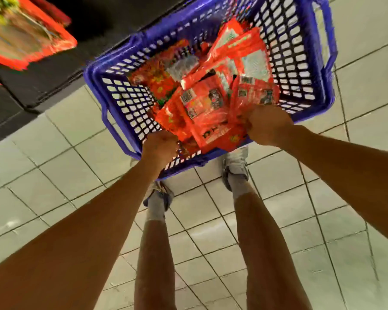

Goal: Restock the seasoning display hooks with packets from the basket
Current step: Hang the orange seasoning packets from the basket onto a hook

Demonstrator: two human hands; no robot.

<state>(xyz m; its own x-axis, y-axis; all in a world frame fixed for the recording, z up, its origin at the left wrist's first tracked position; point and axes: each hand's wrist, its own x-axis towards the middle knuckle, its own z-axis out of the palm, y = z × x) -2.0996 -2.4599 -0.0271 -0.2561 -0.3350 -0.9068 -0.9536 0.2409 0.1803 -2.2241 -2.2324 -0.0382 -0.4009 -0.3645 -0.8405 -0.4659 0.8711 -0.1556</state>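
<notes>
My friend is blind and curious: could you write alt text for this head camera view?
Seen from above, a person's right hand and left hand grip red seasoning packets over a blue plastic basket on a tiled floor, their legs and shoes below. More red packets hang blurred at upper left.

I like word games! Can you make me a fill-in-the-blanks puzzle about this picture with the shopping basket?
1. The basket is made of ____ plastic.
2. The basket stands on a ____ floor.
3. Both hands, the left hand and the right hand, grip red ____ over the basket.
4. The person's two ____ in pale shoes show below the basket.

Missing words: blue; tiled; packets; feet
</notes>
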